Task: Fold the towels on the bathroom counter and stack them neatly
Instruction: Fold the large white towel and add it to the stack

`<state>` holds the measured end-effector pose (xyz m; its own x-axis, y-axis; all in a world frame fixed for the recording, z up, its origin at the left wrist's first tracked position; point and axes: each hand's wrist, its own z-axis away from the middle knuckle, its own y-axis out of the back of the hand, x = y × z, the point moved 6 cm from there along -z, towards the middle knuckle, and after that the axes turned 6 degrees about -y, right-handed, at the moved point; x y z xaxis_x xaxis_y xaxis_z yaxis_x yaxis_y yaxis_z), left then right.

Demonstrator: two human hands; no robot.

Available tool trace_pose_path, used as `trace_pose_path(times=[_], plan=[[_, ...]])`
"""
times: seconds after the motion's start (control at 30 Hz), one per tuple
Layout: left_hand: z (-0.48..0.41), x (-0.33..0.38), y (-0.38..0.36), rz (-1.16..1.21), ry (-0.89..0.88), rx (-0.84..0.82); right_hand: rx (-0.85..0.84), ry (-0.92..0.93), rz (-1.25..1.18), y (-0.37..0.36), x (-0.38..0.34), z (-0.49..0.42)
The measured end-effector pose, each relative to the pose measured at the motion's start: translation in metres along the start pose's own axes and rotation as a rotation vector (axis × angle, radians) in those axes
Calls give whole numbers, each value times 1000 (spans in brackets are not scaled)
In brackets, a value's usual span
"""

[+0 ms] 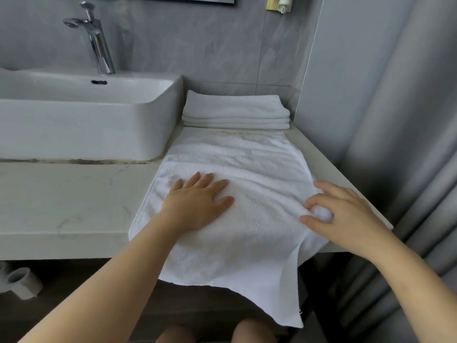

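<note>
Towel, white, lies spread flat on the pale bathroom counter, just right of the white sink. Its long axis runs from the wall toward the person, and its near end hangs over the counter's front edge. Behind the towel, against the grey tiled wall, sits a folded stack of white towels, its front edge touching or nearly touching the spread towel's far end.

A left hand rests palm-down on the towel's left half, fingers straight and a little spread, pressing the cloth flat. A right hand is at the towel's right edge, where thumb and fingers curl round a small bunch of fabric, pinching it.

Judging from this, a fold is being started. The right hand is nearer the free edge, and the cloth lies to the left of its fingers, so the edge would likely be carried leftward, across the long axis, while the left hand anchors.

A chrome tap stands behind the sink.
</note>
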<state>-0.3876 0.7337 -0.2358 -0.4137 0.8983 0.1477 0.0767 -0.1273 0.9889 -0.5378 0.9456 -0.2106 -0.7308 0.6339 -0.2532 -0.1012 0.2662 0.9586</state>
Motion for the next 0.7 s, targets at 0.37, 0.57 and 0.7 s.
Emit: trace_pose_path(times=[0.37,0.57,0.7], plan=[[0,0,1,16,19,14,336,213,-198,0,-14,11],[0,1,0,12,23,8,417,92,-238,5,24,15],[0,0,1,3,26,-2,427,59,-301,5,42,19]])
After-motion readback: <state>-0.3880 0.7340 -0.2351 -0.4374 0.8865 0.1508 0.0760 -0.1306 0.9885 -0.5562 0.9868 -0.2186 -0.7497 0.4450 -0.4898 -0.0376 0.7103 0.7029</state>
